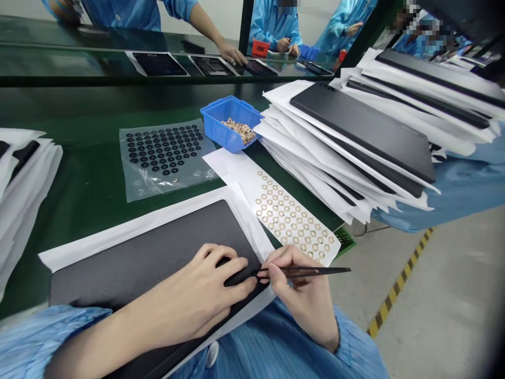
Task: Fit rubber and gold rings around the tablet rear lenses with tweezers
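A dark grey tablet-like panel (153,250) lies in front of me on a white protective sheet (98,237). Across its right part rests my left hand (205,287), fingers spread on the surface, the index fingertip close to the right corner. My right hand (303,295) is closed around black tweezers (315,272), held nearly level. Their tips meet the panel's corner beside my left index finger. Whether anything small sits between the tips is hidden. Just beyond lies a white sheet of ring-shaped stickers (290,216).
A clear sheet of black rings (165,150) and a blue bin (224,126) of small tan pieces (240,129) stand behind. Stacked panels between papers (363,131) rise at right, more papers (27,179) at left. Across the line, a co-worker's hand (232,52) touches a device.
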`<state>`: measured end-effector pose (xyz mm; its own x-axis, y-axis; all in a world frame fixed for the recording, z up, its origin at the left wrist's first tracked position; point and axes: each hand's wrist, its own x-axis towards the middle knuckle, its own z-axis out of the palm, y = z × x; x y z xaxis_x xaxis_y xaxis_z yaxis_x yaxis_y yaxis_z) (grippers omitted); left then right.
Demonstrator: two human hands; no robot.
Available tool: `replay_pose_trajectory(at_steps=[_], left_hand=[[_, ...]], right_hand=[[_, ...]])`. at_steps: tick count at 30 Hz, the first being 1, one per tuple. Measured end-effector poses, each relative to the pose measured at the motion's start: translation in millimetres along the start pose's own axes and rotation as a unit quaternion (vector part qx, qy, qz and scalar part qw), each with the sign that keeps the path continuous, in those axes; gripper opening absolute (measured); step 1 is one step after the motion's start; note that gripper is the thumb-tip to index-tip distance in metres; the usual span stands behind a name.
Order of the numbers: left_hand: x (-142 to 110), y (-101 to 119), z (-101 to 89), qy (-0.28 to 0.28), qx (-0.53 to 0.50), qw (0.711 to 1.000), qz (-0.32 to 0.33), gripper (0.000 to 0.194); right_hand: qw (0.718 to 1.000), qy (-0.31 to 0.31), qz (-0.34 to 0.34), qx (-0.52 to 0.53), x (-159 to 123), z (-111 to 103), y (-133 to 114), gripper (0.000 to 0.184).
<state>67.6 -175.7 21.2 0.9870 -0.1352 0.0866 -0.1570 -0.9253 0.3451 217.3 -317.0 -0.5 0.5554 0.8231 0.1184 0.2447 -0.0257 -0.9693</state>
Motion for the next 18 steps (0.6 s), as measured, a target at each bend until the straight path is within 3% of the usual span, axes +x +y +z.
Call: replay_pose_trajectory(at_steps=[18], left_hand=[[-0.2,-1.6,3.7,0.022,-0.002,1.0,0.003,0.031]], right_hand=[[0.999,-0.03,-0.01,-0.039,3.9,-4.3,-0.9,0.015]])
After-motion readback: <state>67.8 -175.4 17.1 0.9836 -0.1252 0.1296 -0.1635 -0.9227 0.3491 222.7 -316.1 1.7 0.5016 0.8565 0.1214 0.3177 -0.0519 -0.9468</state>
